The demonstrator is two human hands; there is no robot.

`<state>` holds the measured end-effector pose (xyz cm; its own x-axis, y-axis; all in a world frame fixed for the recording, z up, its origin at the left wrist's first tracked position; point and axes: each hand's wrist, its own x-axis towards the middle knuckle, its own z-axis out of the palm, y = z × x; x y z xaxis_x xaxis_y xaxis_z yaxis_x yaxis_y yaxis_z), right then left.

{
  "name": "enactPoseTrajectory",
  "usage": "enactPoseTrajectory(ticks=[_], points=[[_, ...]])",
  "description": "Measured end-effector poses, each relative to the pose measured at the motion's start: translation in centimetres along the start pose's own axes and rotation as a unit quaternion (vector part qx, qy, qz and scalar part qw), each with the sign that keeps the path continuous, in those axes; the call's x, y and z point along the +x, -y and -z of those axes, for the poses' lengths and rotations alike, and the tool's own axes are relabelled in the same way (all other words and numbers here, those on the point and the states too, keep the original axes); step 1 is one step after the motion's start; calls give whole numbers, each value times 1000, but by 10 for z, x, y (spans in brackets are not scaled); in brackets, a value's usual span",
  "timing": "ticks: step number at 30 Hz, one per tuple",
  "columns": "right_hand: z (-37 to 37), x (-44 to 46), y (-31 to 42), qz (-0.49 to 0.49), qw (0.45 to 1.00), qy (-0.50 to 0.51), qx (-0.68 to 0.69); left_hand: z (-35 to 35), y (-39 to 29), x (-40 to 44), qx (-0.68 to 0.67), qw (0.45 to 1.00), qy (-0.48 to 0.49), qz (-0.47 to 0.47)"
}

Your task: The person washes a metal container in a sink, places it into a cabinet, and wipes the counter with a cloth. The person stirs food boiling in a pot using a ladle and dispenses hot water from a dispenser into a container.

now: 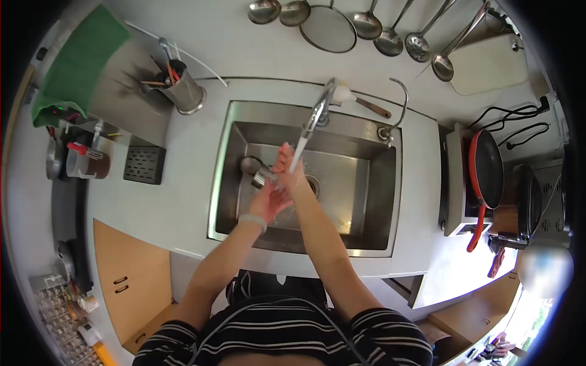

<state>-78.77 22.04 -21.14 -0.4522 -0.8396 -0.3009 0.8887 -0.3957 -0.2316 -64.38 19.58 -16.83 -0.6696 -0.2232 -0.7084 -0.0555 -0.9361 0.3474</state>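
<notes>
Water runs from the curved faucet (318, 113) over both hands inside the steel sink (342, 177). My left hand (270, 201) is palm up with its fingers apart, below and beside the other hand. My right hand (289, 168) is in the stream, its fingers stretched toward the sink's back wall; nothing shows in it. A small metal cup (261, 177) lies in the sink just left of the hands, near my left fingertips; whether they touch it is unclear. Beyond it rests a round metal strainer or ladle (250, 164). The drain (313, 185) is partly hidden by my right hand.
A thin second tap (400, 100) and a wooden-handled brush (372, 108) are behind the sink. A utensil holder (185, 94) stands at the back left. Ladles (388, 43) hang on the wall. A red-rimmed pan (488, 171) is at the right.
</notes>
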Motion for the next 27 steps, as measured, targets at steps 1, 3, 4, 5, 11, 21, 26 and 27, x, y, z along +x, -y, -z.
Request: enactPoseTrajectory(ticks=[1, 3, 4, 5, 11, 21, 26, 27], points=[[-14, -14, 1, 28, 994, -52, -90, -15, -6, 26, -36, 999, 4, 5], [-33, -34, -2, 77, 949, -146, -268, -27, -19, 75, -14, 996, 82, 17], [-30, -41, 0, 125, 902, -150, -385, -17, -16, 97, 42, 987, 151, 25], [-25, -46, 5, 167, 841, -145, -493, -4, -2, 118, 4, 978, 207, -9], [68, -42, 3, 251, 796, -88, -544, 33, 98, 200, 419, 791, 32, -445], [48, -91, -39, -24, 869, -275, -410, 52, -38, 81, 644, 718, -218, -151], [101, -91, -8, 139, 730, -259, -617, 55, 18, 85, 746, 623, -28, -235], [105, -89, 4, 95, 715, -261, -642, 39, 27, 73, 782, 571, 5, -249]])
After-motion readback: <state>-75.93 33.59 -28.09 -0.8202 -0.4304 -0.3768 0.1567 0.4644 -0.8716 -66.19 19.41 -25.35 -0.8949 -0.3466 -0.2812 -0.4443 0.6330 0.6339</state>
